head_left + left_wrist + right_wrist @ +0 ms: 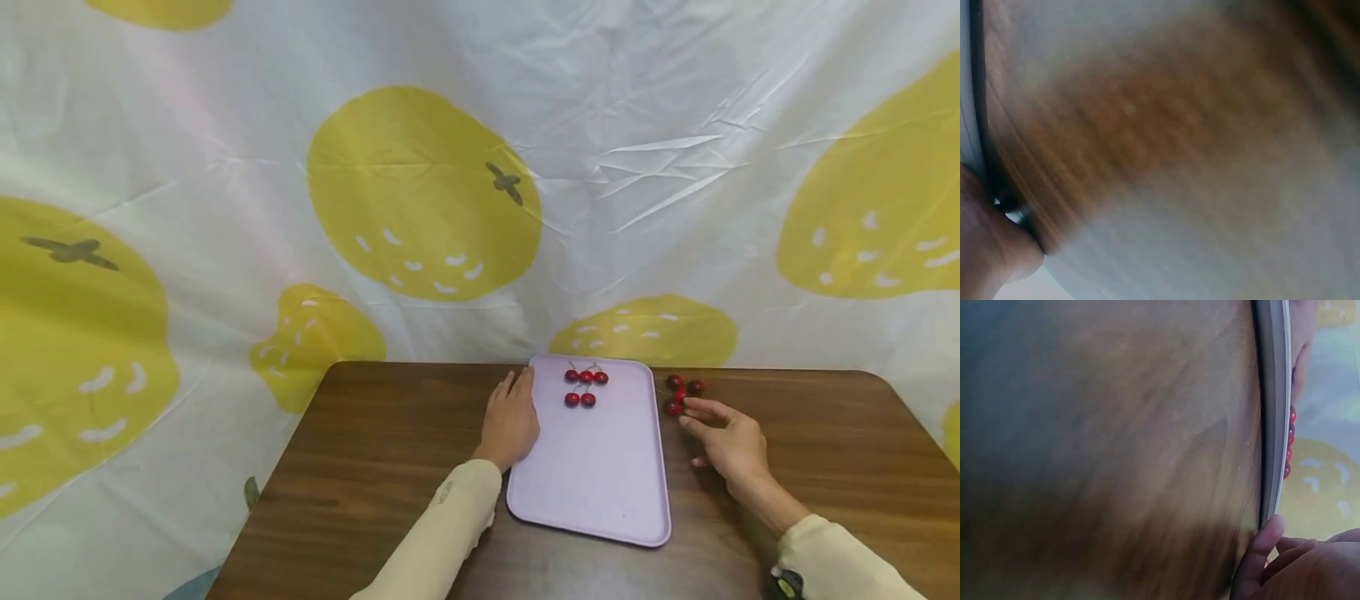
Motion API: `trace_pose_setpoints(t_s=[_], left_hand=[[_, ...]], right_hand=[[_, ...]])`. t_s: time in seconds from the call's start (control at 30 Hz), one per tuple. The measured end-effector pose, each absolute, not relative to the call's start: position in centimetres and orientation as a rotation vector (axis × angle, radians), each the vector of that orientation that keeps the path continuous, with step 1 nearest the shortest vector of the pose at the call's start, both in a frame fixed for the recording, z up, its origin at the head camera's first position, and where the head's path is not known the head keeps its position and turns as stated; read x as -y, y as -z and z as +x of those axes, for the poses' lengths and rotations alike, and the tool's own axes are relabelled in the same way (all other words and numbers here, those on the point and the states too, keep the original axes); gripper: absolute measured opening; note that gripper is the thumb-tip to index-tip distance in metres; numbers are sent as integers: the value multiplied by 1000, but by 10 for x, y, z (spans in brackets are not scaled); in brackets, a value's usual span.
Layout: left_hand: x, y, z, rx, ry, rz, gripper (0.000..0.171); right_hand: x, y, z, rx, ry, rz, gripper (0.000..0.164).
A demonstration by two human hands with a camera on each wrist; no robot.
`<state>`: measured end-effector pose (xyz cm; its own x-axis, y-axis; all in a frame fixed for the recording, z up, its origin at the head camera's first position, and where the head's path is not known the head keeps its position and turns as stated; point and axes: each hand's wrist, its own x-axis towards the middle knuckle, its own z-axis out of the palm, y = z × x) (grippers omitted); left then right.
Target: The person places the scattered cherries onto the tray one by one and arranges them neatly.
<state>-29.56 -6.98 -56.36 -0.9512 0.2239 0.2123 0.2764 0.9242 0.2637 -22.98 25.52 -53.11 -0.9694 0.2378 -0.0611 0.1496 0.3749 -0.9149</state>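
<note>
A pale lilac tray (588, 475) lies on the table, several red cherries (587, 400) with stems grouped in two rows near its far end. On the tray's left rim rests my left hand (512, 425), fingers extended forward. My right hand (727, 446) is right of the tray, beside a cluster of several loose cherries (696, 387). Its thumb and index finger are slightly apart at the nearest cherries; no cherry clearly shows pinched between them. The right wrist view has the tray's edge (1277, 394) side-on, with the right thumb (1266, 534) low in front of it.
The brown wooden table (375, 467) extends to both sides of the tray. Behind its far edge hangs a pale curtain (637, 208) printed with big yellow fruit. The left wrist view is mostly blurred tabletop (1147, 119).
</note>
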Motion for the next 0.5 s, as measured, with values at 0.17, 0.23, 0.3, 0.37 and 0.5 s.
trace_pose_setpoints(t_s=[0.17,0.23,0.3,0.37,0.5], left_hand=[[69,564,-295,2907,421,-376,52],[70,563,-294,2910,416,-370,52],[70,562,-294,2924,411,-362,53],[70,562,-294,2938,416,-357,53],[70,561,-295,2951,406,-353,54]], right_hand=[[-252,532,-234,2534,-1693,-428,50],[-252,531,-237,2546,-1672,-441,51],[-251,531,-240,2567,-1638,-450,50],[-250,531,-244,2580,-1603,-465,50],[-247,531,-251,2610,-1548,-502,50]])
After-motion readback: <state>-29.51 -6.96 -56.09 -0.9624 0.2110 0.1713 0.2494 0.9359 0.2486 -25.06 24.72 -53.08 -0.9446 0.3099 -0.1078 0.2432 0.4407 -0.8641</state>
